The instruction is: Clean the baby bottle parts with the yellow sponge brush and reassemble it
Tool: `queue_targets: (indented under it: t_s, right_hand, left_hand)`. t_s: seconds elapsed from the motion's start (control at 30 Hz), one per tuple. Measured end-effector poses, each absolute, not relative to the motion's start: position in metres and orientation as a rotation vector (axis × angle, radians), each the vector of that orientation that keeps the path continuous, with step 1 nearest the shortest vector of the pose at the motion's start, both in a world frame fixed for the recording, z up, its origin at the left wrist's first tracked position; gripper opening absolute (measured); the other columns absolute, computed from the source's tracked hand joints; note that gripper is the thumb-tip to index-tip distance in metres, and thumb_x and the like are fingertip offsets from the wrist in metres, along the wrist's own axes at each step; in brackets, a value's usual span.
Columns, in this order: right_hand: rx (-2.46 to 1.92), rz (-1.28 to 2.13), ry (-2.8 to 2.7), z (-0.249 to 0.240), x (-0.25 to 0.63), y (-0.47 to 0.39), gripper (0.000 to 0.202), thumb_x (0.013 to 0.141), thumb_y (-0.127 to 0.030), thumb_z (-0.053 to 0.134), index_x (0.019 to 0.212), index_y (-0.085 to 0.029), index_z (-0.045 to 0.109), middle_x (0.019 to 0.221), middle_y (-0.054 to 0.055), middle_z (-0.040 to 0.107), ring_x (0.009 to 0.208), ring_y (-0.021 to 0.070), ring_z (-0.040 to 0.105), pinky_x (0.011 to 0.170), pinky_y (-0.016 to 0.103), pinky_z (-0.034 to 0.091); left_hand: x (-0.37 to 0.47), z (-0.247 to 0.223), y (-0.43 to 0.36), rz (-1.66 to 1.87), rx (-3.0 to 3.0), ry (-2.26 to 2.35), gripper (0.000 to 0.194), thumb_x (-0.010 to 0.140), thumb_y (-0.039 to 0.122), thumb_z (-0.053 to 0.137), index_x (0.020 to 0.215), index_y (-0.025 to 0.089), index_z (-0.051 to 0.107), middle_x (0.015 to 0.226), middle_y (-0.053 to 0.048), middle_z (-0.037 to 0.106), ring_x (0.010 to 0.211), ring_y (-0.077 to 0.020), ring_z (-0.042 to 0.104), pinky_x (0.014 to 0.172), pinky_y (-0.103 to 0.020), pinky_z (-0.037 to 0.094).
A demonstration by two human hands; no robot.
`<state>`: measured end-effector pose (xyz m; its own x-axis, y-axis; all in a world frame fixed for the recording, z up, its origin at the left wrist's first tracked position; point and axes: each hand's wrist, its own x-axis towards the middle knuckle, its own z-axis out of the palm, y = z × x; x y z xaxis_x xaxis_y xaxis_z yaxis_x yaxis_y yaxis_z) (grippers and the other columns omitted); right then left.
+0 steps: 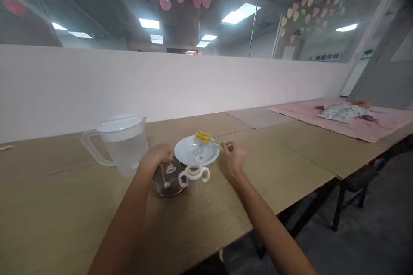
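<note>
My right hand (235,157) is wrapped round the green handle of a brush with a yellow head (203,136). The yellow head is over the far part of a white plate (211,154), on which small clear parts rest. My left hand (158,157) is closed on a small clear part with a thin tube (163,173), above a dark round tray (174,187). A white ring with two handles (194,172) sits on a clear bottle just in front of the plate.
A clear lidded pitcher (124,144) stands left of my left hand. At the far right a pink cloth (300,115) carries a doll in patterned clothes (342,113). A dark stool (355,187) is beside the wooden table (271,163). A white low wall (180,84) runs behind.
</note>
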<state>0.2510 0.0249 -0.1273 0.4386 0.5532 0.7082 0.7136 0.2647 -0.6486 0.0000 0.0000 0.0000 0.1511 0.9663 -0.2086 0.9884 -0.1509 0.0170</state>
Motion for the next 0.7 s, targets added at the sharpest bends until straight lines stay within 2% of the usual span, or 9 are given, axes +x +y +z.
queue_targets:
  t_s: [0.2,0.4,0.6,0.7]
  right_hand:
    - [-1.350,-0.121,-1.115,-0.121,0.250,0.023,0.041,0.079,-0.053,0.050,0.088,-0.016,0.063,0.065,0.003,0.061,0.059,0.0153,0.054,0.060,0.026,0.039]
    - [-1.186,-0.102,-1.018,-0.121,0.249,0.025,0.038,0.074,-0.047,0.059,0.096,-0.016,0.058,0.067,-0.001,0.055,0.062,0.0134,0.053,0.065,0.027,0.044]
    - [-1.066,-0.051,-0.978,-0.124,0.247,0.028,0.039,0.073,-0.046,0.061,0.100,-0.017,0.057,0.076,0.001,0.059,0.062,0.0129,0.057,0.060,0.027,0.049]
    - [-1.039,-0.023,-0.992,-0.123,0.245,0.026,0.035,0.075,-0.047,0.058,0.093,-0.017,0.060,0.079,0.004,0.062,0.060,0.0126,0.058,0.058,0.027,0.050]
  left_hand:
    - [0.002,-0.002,0.001,-0.228,2.253,1.998,0.012,0.058,0.017,0.060,0.068,0.017,0.067,0.071,-0.005,0.069,0.069,-0.0186,0.062,0.057,-0.023,0.041]
    - [0.000,0.006,0.000,-0.214,2.288,2.016,0.005,0.059,0.019,0.060,0.061,0.017,0.064,0.068,-0.006,0.067,0.070,-0.0198,0.061,0.058,-0.025,0.042]
    - [0.005,0.010,-0.004,-0.221,2.344,2.002,0.014,0.060,0.030,0.064,0.057,0.017,0.061,0.066,-0.006,0.066,0.064,-0.0204,0.060,0.054,-0.026,0.040]
    - [0.007,0.011,-0.005,-0.229,2.366,1.988,0.018,0.063,0.032,0.062,0.054,0.017,0.060,0.064,-0.006,0.066,0.063,-0.0200,0.060,0.054,-0.026,0.039]
